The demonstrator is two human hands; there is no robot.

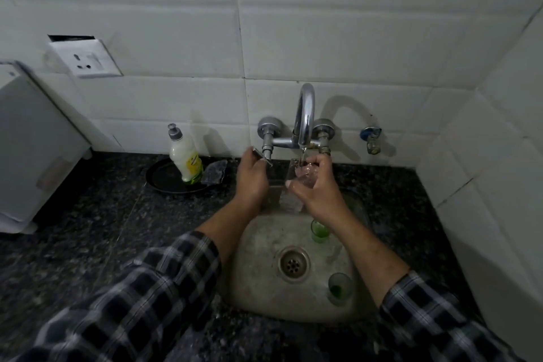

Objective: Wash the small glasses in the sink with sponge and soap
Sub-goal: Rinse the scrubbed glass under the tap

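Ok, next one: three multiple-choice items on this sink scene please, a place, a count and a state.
1. Where does the soap bottle stand? A on a shelf; B on the counter left of the tap; C on the floor.
2. How many green-tinted glasses stand in the sink? A one; B two; C four.
3. What does the right hand hold? A a clear glass; B a sponge; C nothing.
Key: B, it sits on a dark dish beside the tap; B, both right of the drain; A, fingers curl round it under the tap.
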